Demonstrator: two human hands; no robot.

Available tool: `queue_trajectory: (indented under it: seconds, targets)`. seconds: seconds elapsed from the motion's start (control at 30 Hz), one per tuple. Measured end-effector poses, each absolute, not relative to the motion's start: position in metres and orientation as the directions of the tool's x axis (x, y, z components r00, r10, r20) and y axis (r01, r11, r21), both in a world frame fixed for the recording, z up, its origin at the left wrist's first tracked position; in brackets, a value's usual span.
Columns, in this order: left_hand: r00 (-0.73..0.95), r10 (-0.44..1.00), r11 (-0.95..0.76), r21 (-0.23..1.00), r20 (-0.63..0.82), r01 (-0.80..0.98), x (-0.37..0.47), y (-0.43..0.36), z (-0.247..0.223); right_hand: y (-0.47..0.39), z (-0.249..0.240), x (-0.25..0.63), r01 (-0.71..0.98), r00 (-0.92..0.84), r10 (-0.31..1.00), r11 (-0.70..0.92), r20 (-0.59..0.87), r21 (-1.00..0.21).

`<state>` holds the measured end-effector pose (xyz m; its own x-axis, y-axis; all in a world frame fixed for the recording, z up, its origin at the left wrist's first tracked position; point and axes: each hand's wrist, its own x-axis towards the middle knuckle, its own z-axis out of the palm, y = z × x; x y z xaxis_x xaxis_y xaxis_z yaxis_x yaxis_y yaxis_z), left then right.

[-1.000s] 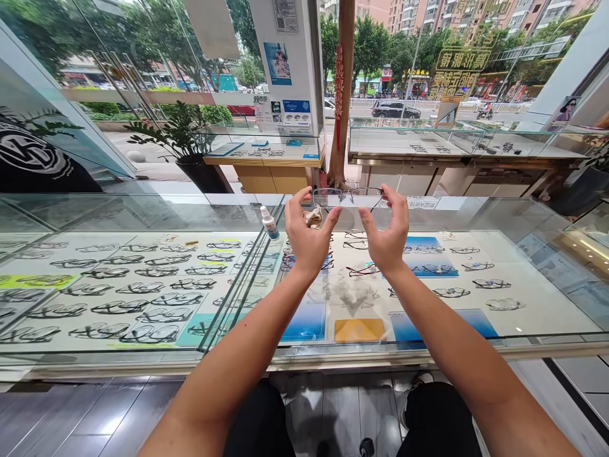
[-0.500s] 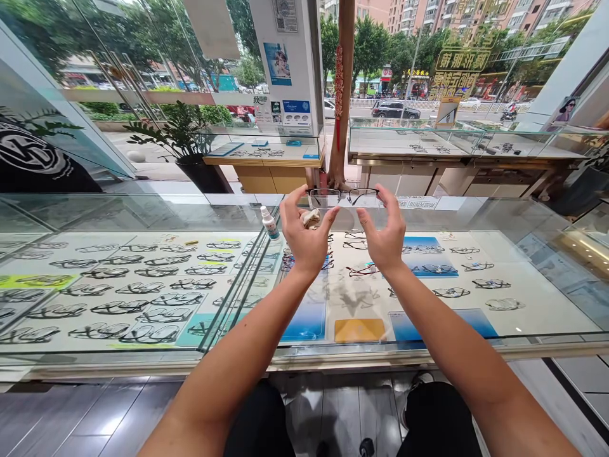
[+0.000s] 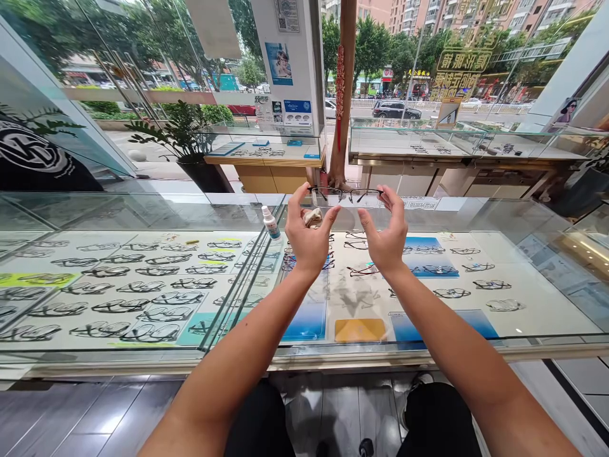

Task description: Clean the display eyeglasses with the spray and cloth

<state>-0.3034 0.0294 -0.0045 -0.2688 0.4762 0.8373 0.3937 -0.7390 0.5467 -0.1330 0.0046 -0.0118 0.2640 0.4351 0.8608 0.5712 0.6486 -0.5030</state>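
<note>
Both my hands hold up a pair of half-rim eyeglasses (image 3: 346,193) above the glass counter. My left hand (image 3: 310,238) grips the left end of the dark frame with its fingertips, thumb apart. At the other end, the fingers of my right hand (image 3: 386,235) hold the right side, that thumb raised too. A crumpled pale cloth (image 3: 313,218) shows beside my left palm; I cannot tell whether it is held or lies on the counter. Left of that hand a small white bottle (image 3: 271,223) with a label stands on the glass.
The glass display counter (image 3: 228,212) spans the view, with rows of eyeglasses (image 3: 153,298) inside. An orange-yellow card (image 3: 360,330) lies under the glass near the front. Beyond are more display cases (image 3: 409,143), a potted plant (image 3: 190,152), a wooden post (image 3: 338,162) and large windows.
My left hand and the glasses have shifted very slightly to the right. The grip of both hands looks the same.
</note>
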Motion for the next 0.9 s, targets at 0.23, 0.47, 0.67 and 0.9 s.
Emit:
queue_trajectory:
  seconds: [0.23,0.47,0.67,0.9]
  targets:
    - [-0.265,0.521,-0.747,0.584,0.811,0.318,-0.303,0.031,-0.007,0.002,-0.010,-0.134,0.575,0.259,0.447,0.641,0.856,-0.508]
    - [-0.320,0.513,-0.743,0.599,0.796,0.299,-0.302,0.030,-0.005,0.000,-0.006,-0.134,0.522,0.280,0.501,0.637,0.819,-0.568]
    - [-0.322,0.490,-0.750,0.580,0.810,0.317,-0.303,0.032,-0.005,-0.003,-0.004,-0.135,0.486,0.301,0.518,0.638,0.800,-0.596]
    - [-0.304,0.486,-0.771,0.566,0.819,0.293,-0.305,0.033,-0.006,-0.006,0.000,-0.138,0.318,0.323,0.582,0.676,0.746,-0.665]
